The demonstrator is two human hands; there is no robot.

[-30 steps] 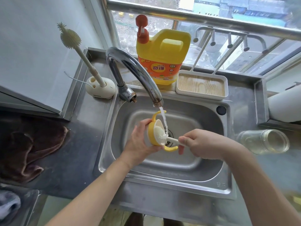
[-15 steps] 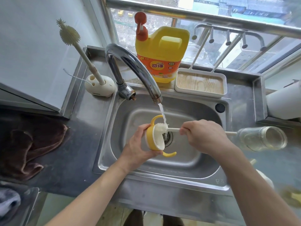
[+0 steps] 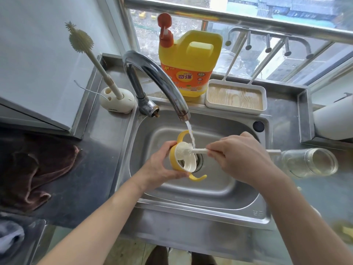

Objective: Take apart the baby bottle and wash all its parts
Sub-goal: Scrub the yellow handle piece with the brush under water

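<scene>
My left hand (image 3: 162, 167) clamps the wet yellow handled collar (image 3: 183, 159), right hand (image 3: 242, 157) closed on the brush (image 3: 184, 150) (running tap (image 3: 158, 81)): I fear slippage.

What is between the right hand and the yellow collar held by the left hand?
In the head view, the small brush spans it: handle in the right hand, bristles inside the yellow collar; tap water falls there.

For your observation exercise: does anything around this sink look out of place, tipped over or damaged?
The clear bottle body lies on its side on the counter right of the sink, open mouth sideways. The faucet shows brown rust at its spout tip and base.
</scene>
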